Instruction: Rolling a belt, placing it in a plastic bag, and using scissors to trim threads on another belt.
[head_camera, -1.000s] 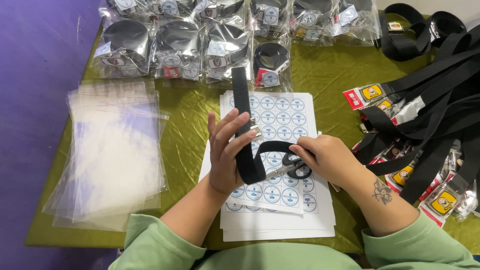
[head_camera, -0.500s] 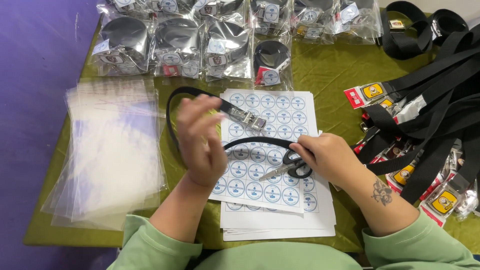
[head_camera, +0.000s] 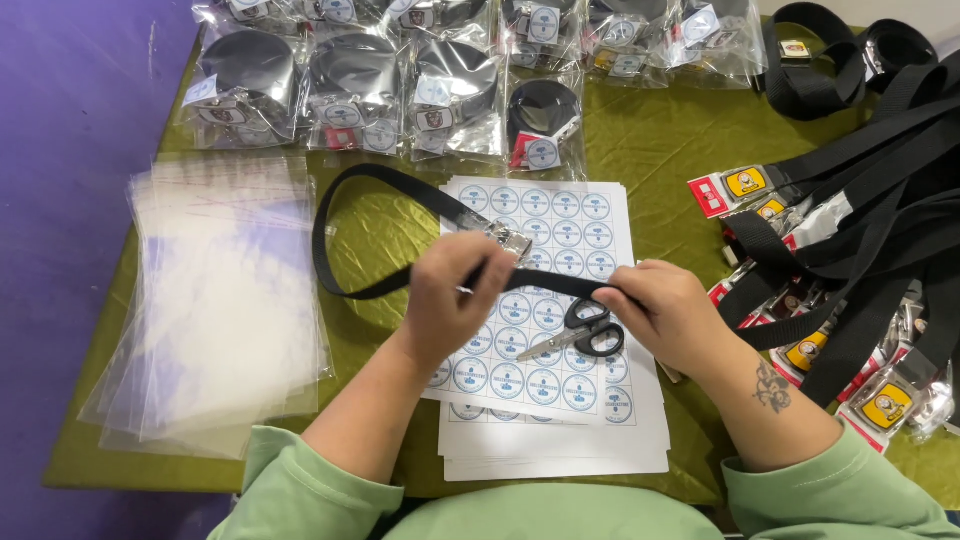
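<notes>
Both the left hand (head_camera: 450, 300) and the right hand (head_camera: 665, 312) pinch a looped black strap (head_camera: 345, 200) above the sticker sheets (head_camera: 555, 400); scissors (head_camera: 572, 335) lie near, and bare cloth (head_camera: 380, 225) shows inside the loop.

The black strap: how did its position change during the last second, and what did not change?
The black strap, first held upright in a short fold by the left hand, was swung out to the left and now lies in a wide loop, metal buckle over the sticker sheets. The right hand kept its end. Scissors, clear bags and packed rolls stayed put.
</notes>
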